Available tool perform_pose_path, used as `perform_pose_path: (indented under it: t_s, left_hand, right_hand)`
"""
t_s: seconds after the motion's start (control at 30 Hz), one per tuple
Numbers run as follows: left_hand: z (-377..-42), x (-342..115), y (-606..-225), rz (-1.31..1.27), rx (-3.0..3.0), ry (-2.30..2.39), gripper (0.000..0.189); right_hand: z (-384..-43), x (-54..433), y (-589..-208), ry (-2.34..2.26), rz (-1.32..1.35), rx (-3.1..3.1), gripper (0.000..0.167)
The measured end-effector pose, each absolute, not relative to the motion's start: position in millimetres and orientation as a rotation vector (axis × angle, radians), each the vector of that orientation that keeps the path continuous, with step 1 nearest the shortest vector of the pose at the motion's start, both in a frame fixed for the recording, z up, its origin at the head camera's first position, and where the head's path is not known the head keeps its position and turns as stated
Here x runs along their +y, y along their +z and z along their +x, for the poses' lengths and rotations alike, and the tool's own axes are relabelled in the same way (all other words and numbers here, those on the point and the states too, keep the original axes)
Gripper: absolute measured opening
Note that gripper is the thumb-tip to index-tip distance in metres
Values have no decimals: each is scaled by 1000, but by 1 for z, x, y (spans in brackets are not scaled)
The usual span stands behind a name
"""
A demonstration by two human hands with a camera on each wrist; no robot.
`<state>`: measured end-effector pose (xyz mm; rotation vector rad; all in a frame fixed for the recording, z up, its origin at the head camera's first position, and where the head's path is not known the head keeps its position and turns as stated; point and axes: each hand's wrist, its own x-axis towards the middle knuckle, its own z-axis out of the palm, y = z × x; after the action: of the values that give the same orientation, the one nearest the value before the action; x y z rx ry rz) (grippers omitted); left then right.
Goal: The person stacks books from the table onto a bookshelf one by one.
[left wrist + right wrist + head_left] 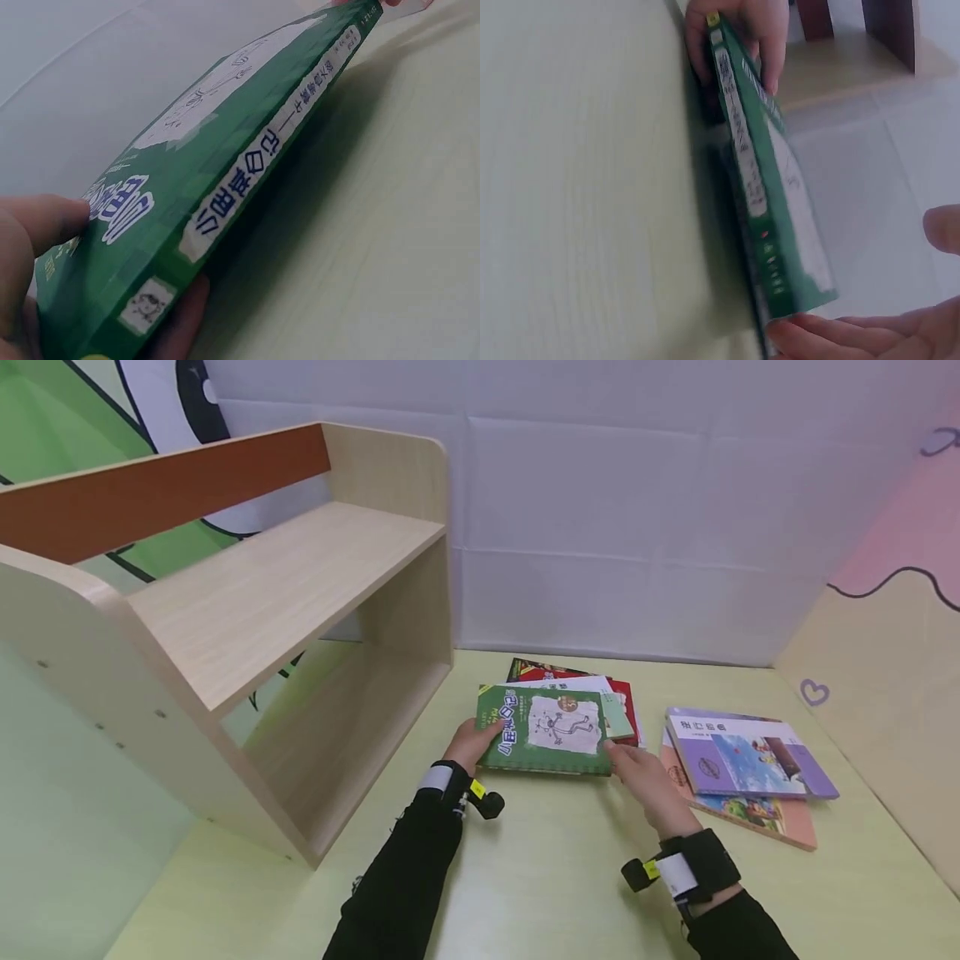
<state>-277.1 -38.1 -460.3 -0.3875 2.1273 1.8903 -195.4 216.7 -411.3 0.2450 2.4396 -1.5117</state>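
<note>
A green book (566, 735) with a line drawing on its cover lies between my two hands, spine towards me. My left hand (472, 743) grips its left end, thumb on the cover and fingers underneath in the left wrist view. The spine (255, 157) stands off the pale tabletop there, with a shadow below. At the other end, my right hand (648, 781) touches the lower right corner with its fingertips. Its thumb (943, 229) stays apart from the cover in the right wrist view. Behind and partly covered by the green book are a red book (626, 697) and a white-covered one (592, 683).
A wooden two-level shelf (300, 568) with a brown back rail stands at the left. On the right, a purple book (750, 756) lies over an orange one (795, 827). A white-covered wall (637, 527) bounds the table at the back.
</note>
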Motion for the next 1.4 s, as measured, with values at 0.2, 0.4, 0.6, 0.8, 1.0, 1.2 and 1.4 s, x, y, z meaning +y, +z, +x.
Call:
perform_pose_path:
  t_s: [0.2,0.4,0.6,0.8,1.0,1.2,1.4]
  left_hand:
    - [-278,-40,-461,-468,2265,1825,52]
    - [-274,-36,-463,-488,2362,1831,54]
    - [-272,-32,-462,-461,2395,1806,53]
    - [-272,-30,-460,-477,2435,1757,51]
    - [-273,-31,-461,-506,2423,1770,54]
    - [-270,-37,-457,-500,2437,1819,54]
    - [-263,-43,-432,-413,2551,1853,55]
  right_hand:
    - [-220,221,-428,-1942,459,1986,74]
    - [-232,207,-440,-2245,614,1596,67]
    - [-235,194,-448,-2145,664,1773,66]
    - [-234,191,-450,-2088,588,1895,65]
    - [-235,189,-453,-2067,535,1956,62]
    - [-234,183,-443,-2033,485,1998,64]
    - [-237,177,-422,-1971,434,2150,67]
